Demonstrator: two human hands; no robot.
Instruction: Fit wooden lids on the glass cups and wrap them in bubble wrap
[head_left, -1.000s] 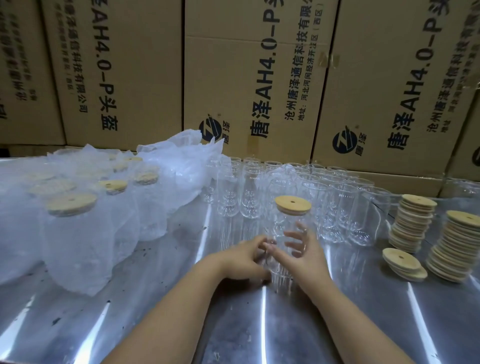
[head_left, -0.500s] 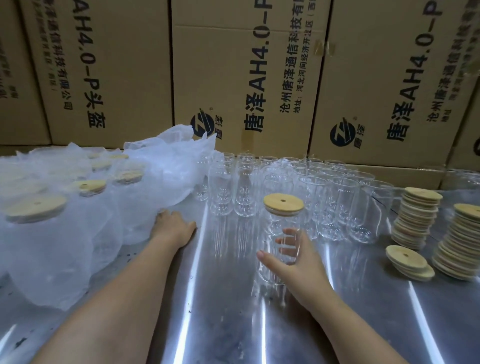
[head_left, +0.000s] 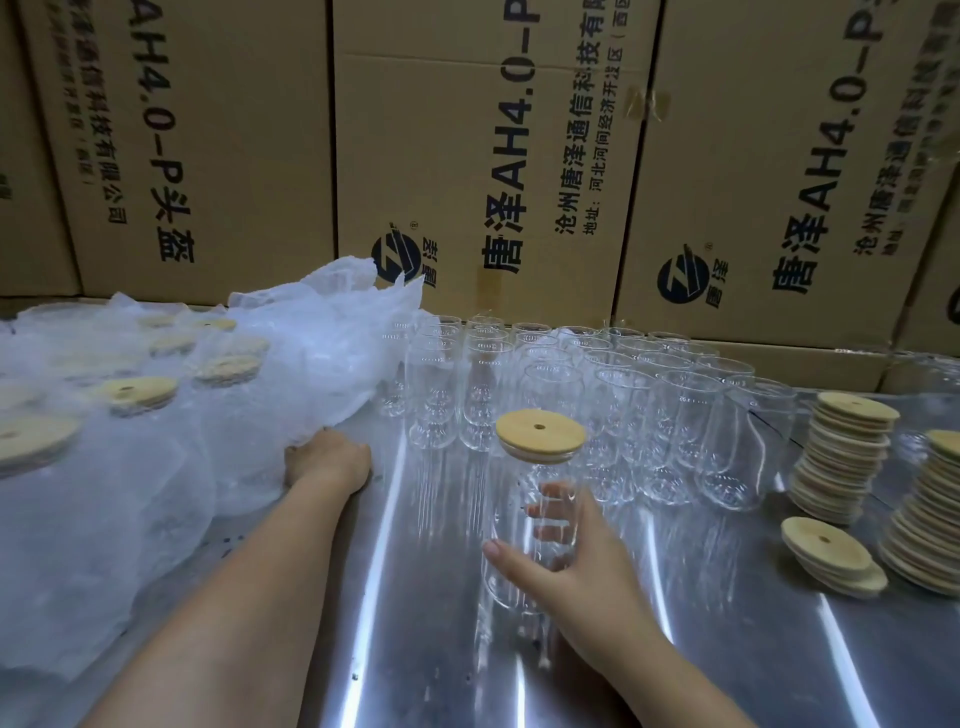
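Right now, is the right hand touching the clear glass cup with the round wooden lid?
Touching. Head view: right hand grips the glass cup, thumb in front, fingers behind.

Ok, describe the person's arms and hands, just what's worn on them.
Nothing worn shows. The left hand and right hand are gloveless, with no rings, watch or bracelet visible. The left forearm and right forearm are bare to the frame's bottom edge; no sleeve appears.

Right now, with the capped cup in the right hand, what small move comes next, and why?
Probably draw a piece of bubble wrap toward the cup with the left hand. The wooden lid sits on the cup, the right hand grips it upright, and the left hand touches the wrap's edge, so wrapping is what remains.
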